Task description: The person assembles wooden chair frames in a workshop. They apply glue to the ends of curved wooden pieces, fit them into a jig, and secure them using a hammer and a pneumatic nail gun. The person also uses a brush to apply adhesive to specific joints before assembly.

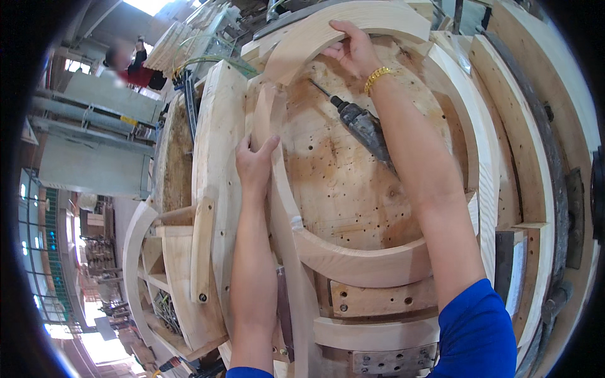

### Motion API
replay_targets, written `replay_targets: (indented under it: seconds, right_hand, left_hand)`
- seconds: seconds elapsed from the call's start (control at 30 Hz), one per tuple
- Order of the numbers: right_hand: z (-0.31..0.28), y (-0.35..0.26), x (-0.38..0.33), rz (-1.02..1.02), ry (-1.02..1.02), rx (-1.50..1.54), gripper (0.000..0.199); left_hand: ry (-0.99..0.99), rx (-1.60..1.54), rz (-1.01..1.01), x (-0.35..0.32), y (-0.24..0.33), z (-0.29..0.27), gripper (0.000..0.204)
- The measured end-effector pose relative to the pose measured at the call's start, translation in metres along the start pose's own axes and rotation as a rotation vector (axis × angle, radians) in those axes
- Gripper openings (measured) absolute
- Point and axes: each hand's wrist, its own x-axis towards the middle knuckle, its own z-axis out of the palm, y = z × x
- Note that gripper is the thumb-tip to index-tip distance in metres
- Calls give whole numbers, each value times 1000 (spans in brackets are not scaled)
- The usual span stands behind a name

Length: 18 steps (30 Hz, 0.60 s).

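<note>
Left hand (254, 165) grips a side rail (265, 113), right hand (356, 53) a curved board (309, 41); a box (183, 274) holds slim pieces (165, 312).

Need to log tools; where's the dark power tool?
In the head view, the power tool lies above centre on the wooden board, just left of the right forearm.

Place: woodworking workshop, factory-like
Wood: curved pale pieces (365, 259) on and around a wooden board (340, 189) peppered with small holes
Tool: dark power tool (365, 131) with long bit, lying on board
Background: stacked wood slats (179, 50), metal rails (91, 112), tall paned windows (30, 249)
People: another person (142, 75), far left, near slats
</note>
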Motion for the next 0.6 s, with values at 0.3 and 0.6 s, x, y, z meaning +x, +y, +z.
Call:
replay_targets:
  seconds: [0.3,0.6]
  right_hand:
    - [4,1,10,-45,187,-71,40]
    - [22,-4,-10,-100,360,-194,33]
  left_hand:
    - [-67,-66,-27,-5,13,2,61]
    - [-87,-109,-59,-15,23,3,47]
